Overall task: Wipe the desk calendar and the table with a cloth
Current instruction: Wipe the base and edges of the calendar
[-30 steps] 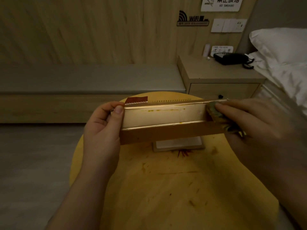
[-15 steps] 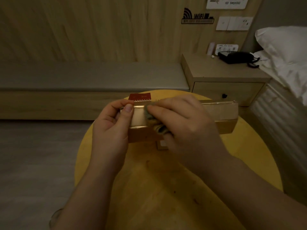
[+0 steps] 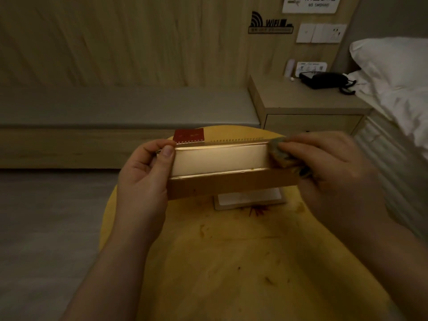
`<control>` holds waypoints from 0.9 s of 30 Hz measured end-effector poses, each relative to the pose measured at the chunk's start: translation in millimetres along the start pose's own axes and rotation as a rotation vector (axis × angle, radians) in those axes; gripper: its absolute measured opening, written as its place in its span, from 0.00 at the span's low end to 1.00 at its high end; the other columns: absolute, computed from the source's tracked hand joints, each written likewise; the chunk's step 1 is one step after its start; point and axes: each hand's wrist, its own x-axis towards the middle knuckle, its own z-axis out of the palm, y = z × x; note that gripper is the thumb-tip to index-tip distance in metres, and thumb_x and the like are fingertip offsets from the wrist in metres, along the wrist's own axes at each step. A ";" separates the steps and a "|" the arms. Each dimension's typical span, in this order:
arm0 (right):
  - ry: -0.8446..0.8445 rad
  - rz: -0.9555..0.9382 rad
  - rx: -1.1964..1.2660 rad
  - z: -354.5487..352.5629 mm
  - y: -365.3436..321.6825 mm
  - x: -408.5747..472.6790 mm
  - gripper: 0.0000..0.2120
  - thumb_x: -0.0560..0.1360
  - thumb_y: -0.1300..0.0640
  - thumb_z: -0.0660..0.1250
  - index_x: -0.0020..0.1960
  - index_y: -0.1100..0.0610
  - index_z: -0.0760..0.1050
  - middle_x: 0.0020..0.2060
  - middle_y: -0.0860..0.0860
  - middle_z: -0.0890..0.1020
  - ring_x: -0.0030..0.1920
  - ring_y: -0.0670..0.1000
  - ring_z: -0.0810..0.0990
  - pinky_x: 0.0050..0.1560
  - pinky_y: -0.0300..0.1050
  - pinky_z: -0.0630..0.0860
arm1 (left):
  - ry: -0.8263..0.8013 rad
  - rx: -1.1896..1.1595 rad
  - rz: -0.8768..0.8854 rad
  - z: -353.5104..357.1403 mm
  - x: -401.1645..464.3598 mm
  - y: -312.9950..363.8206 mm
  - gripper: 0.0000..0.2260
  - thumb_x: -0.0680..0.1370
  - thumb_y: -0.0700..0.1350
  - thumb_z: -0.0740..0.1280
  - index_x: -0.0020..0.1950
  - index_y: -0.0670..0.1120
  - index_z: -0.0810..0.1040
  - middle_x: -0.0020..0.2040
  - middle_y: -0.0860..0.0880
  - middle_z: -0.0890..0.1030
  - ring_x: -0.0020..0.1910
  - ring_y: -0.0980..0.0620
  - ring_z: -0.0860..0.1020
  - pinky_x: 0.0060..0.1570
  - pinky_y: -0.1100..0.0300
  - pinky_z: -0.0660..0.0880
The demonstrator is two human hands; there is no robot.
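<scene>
Two hands held the work above a round yellow bench (image 3: 231, 274), and the desk calendar (image 3: 220, 161) serves here as the landmark. At the calendar's left end, the left hand (image 3: 143, 179) gripped it, thumb curled over the pale upper face and fingers wrapped behind. The calendar was lifted clear of the bench, lying on its side with its long axis running left to right across the view. Its spiral-bound edge pointed away from the person, with a red page (image 3: 188, 135) showing at the far left corner, and its brown cardboard base faced the person. At the calendar's right end, the right hand (image 3: 324, 167) clutched a bunched cloth (image 3: 280, 154) and pressed it against the pale face. The unwiped length of that face lay to the left of the cloth, so a wiping stroke would likely travel leftward along the long axis, toward the left hand. Below the calendar, a small white card (image 3: 250, 198) lay on the bench beside reddish stains (image 3: 257, 210), which looked not yet wiped.
</scene>
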 end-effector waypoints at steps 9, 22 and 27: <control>0.001 0.057 -0.024 -6.4 17.4 -6.6 0.20 0.71 0.75 0.71 0.62 0.65 0.83 0.57 0.62 0.84 0.57 0.67 0.81 0.60 0.47 0.70 | -0.018 0.018 -0.041 -0.4 -1.1 2.4 0.08 0.78 0.56 0.68 0.52 0.61 0.86 0.54 0.54 0.86 0.59 0.43 0.82 0.54 0.39 0.81; -0.023 -0.075 0.284 48.9 -99.6 34.5 0.14 0.79 0.62 0.64 0.61 0.61 0.84 0.56 0.57 0.86 0.56 0.59 0.80 0.58 0.48 0.74 | -0.090 -0.057 -0.048 1.8 1.3 -4.4 0.08 0.82 0.51 0.66 0.54 0.55 0.85 0.52 0.49 0.87 0.50 0.48 0.85 0.47 0.42 0.83; -0.024 -0.056 0.262 45.9 -97.7 29.2 0.16 0.79 0.59 0.63 0.62 0.61 0.83 0.58 0.57 0.85 0.59 0.59 0.80 0.60 0.49 0.76 | -0.063 -0.049 -0.048 1.4 0.3 -2.7 0.07 0.81 0.52 0.67 0.52 0.57 0.86 0.49 0.52 0.87 0.47 0.51 0.85 0.47 0.44 0.84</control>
